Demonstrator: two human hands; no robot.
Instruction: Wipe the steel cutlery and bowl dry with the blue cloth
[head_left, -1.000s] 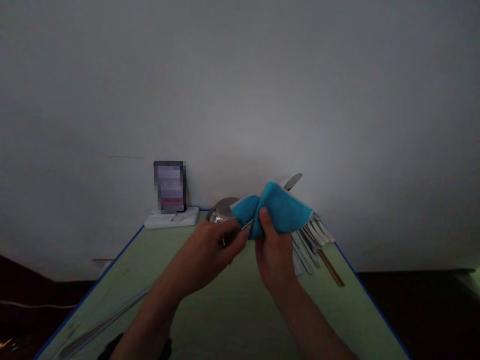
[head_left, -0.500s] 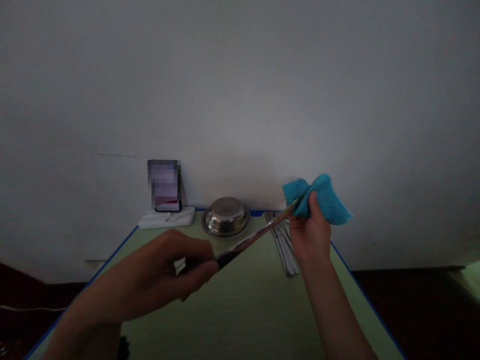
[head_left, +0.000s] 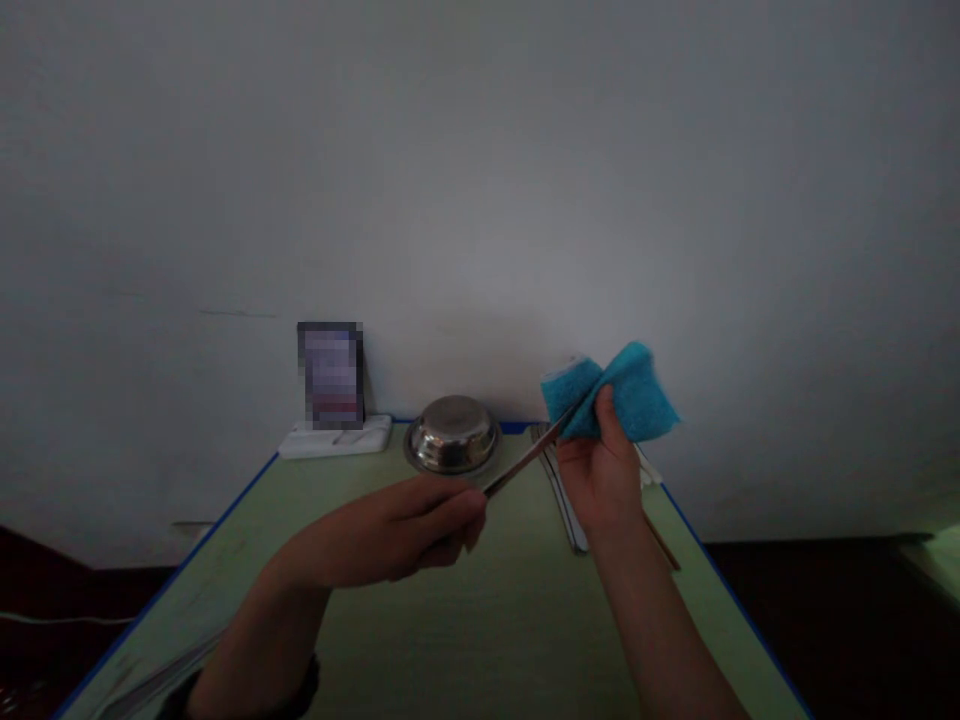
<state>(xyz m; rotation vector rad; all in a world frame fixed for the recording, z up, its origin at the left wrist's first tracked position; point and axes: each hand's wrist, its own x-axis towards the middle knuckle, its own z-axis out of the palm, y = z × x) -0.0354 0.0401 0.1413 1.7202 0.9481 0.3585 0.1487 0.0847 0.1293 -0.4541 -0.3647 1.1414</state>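
My left hand (head_left: 409, 530) is closed on the near end of a long, slim, shiny metal utensil (head_left: 525, 462), which slants up to the right above the table. Its exact kind cannot be made out, since both ends are covered. My right hand (head_left: 604, 470) grips a blue cloth (head_left: 637, 395), thumb on top, folded around the utensil's far end. Behind and below the right wrist lie several pieces of metal cutlery (head_left: 568, 505), partly hidden.
An upturned metal bowl (head_left: 452, 435) sits at the table's back edge. Left of it, a phone (head_left: 332, 375) stands on a white base (head_left: 337, 438). A thin brown stick (head_left: 664, 543) lies by the right forearm. The wall (head_left: 480, 200) rises behind the green table (head_left: 480, 640).
My left hand has slid right and up toward the cloth, leaving less of the utensil showing. The right hand and cloth have shifted slightly left.
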